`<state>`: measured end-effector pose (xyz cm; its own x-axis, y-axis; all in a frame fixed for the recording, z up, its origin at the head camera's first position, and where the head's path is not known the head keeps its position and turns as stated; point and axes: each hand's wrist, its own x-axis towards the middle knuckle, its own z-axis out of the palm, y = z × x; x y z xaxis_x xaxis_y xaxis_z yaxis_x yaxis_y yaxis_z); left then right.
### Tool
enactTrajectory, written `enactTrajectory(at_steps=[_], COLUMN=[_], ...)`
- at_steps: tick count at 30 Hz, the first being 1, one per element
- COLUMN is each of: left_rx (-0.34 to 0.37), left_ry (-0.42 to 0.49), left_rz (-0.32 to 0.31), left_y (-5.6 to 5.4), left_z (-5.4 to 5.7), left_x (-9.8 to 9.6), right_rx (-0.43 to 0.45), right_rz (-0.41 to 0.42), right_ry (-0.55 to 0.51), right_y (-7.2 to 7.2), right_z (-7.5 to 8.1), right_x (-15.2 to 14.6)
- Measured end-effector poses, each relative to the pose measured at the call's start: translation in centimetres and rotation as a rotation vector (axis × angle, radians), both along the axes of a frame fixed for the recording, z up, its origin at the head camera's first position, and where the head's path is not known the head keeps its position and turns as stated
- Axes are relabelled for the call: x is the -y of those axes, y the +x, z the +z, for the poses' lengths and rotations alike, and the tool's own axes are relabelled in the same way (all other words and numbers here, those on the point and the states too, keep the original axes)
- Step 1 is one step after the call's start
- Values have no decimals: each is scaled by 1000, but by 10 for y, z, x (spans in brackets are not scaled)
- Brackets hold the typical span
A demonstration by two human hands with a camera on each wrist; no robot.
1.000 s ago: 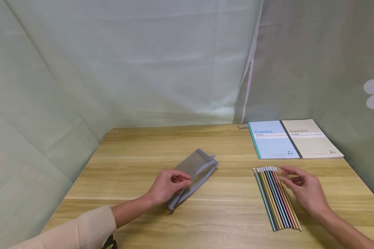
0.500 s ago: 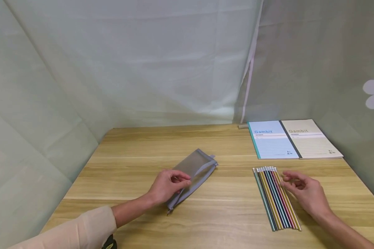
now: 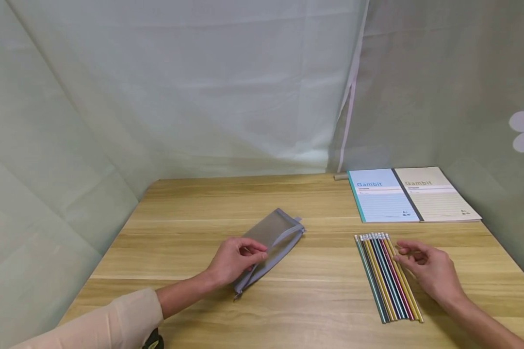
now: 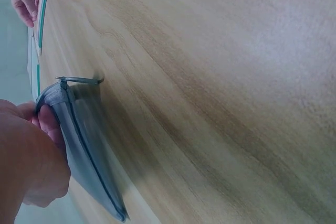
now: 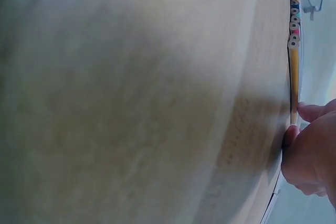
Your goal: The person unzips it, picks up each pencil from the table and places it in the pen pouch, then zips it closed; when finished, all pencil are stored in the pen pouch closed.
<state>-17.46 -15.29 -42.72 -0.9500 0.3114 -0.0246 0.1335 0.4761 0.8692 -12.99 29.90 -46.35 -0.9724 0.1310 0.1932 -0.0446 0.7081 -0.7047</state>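
Note:
A grey zippered pencil case (image 3: 272, 228) lies slantwise on the wooden table, its mouth gaping a little along the zip. My left hand (image 3: 233, 261) pinches the upper edge of its opening between thumb and fingers; in the left wrist view some fingertips are hidden behind the case (image 4: 79, 145). To the right, several pencils (image 3: 388, 278) in green, gold, dark and red lie side by side in a flat row, eraser ends away from me. Beside the row's right edge my right hand (image 3: 434, 274) rests with loosely bent fingers, thumb close to the outermost yellow pencil (image 5: 294, 74).
Behind the pencils lie a blue notebook (image 3: 384, 198) and a beige notebook (image 3: 434, 196), edge to edge. A short tube-like piece (image 3: 341, 177) sits at the table's back edge. Pale cloth curtains (image 3: 244, 97) enclose the table (image 3: 192, 208) at the back and sides.
My right hand has drawn slightly to the right, away from the pencils' eraser ends, and its fingers have bent a little more. The left hand and the pencil case have stayed still.

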Motion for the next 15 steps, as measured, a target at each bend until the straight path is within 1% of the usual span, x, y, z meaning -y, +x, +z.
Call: enactTrajectory(at_steps=[4, 11, 15], left_rx=[-5, -11, -10], left_ry=[-1, 6, 7], left_rz=[1, -3, -1], left_y=[0, 0, 0], left_z=[0, -1, 0], left_x=[0, -1, -1], right_rx=[0, 31, 36], right_rz=[4, -3, -12], right_ry=[18, 4, 31], right_y=[-1, -2, -4], right_z=[1, 4, 5], right_x=[-1, -2, -2])
